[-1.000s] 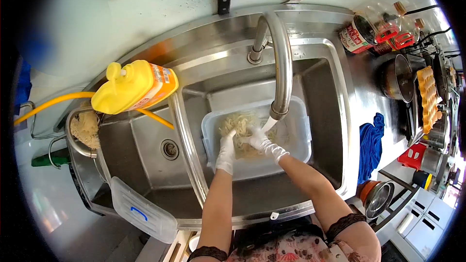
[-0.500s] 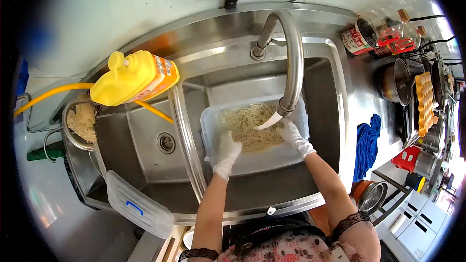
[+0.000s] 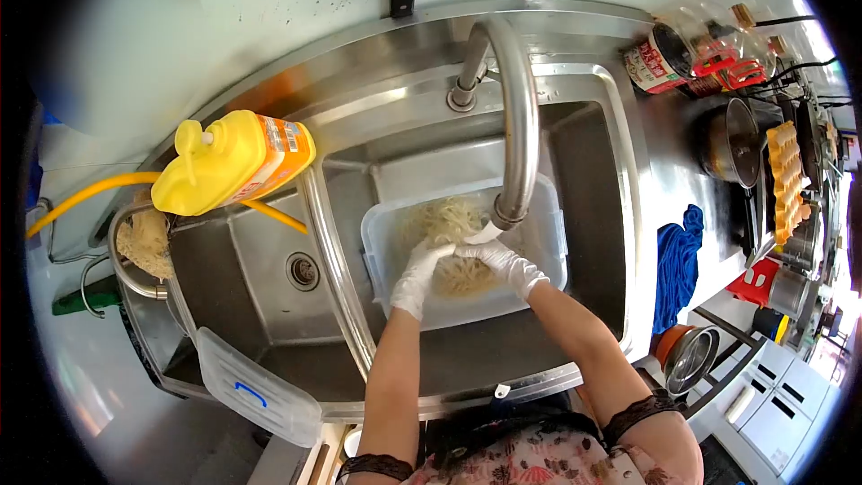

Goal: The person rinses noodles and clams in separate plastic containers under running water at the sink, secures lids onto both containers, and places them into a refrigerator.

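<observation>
- Head view: left hand and right hand meet, fingers close together; whether clamped on noodles cannot be told.
- Noodles lie around the fingers, the tub presumably containing them.
- Faucet ends near the right fingers, likely directing water inward.

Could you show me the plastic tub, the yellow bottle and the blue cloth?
Plastic tub [image 3: 381, 250]: head view, on its left wall.
Yellow bottle [image 3: 229, 162]: head view, middle of its body.
Blue cloth [image 3: 675, 265]: head view, middle of its folds.
</observation>
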`<state>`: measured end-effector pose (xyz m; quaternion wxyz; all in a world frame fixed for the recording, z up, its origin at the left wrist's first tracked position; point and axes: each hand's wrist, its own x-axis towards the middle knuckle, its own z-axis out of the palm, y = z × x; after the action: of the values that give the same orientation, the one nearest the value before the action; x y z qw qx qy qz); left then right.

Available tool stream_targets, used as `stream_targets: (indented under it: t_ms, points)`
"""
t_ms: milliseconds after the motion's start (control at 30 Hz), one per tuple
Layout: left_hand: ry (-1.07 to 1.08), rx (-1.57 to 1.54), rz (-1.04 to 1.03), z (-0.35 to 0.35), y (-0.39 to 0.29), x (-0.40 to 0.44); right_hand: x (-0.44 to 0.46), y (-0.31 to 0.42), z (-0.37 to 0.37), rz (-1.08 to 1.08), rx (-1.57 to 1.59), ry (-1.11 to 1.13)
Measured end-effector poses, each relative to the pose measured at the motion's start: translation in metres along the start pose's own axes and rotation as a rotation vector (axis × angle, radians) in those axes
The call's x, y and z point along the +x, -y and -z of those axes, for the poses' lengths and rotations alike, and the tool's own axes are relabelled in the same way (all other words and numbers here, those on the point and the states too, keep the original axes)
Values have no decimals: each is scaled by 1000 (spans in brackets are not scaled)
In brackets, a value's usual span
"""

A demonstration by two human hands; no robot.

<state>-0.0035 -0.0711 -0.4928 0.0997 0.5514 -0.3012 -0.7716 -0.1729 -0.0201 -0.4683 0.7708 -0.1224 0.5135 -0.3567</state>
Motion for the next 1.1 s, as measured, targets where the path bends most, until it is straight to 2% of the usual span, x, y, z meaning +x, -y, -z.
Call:
stream_targets:
  t_ms: [67,133,200,267,400,533,600,633,667,733,767,800,833,900,1000,1033,1067,1100]
  points:
    - [-25,19,14,-12,-36,-41,0,-12,2,-56,-20,6]
    - [86,-133,-126,-6,-39,-63,-23,-5,-20,49,12,-5]
    - [98,-148,-143,-4,-42,-80,-47,4,-41,101,108,0]
    - [73,-264,-195,-8,-53,-101,-61,7,-51,162,13,-23]
    - [17,-204,-266,-17,-74,-134,-91,21,-61,264,127,-121]
    - [7,-135,-317,-22,-78,-144,-117,34,-42,261,121,-103]
    - [-29,-145,-324,-21,-66,-133,-109,27,-14,99,-58,-68]
    - [-20,-64,-253,-10,-53,-118,-102,26,-5,103,-132,-155]
    - [-25,-67,-255,-4,-40,-100,-86,4,16,152,-541,-285]
    - [-174,563,-146,4,-23,-68,-72,4,30,151,-704,-336]
    - [-179,798,-17,1,-32,-58,-56,-4,39,148,-708,-334]
    - [-179,794,-17,5,-25,-41,-34,-17,51,105,-930,-469]
    - [-296,800,-49,16,-5,-13,-17,-25,60,57,-1150,-605]
    - [-462,793,-45,36,40,44,5,-24,66,12,-1129,-638]
    - [-488,733,-94,28,43,58,37,-37,67,-22,-1123,-720]
    - [-497,714,-113,23,40,61,60,-63,79,5,-909,-614]
    - [-365,620,-107,12,26,55,73,-80,86,31,-695,-508]
    - [-232,525,-96,0,13,45,65,-71,64,154,-690,-457]
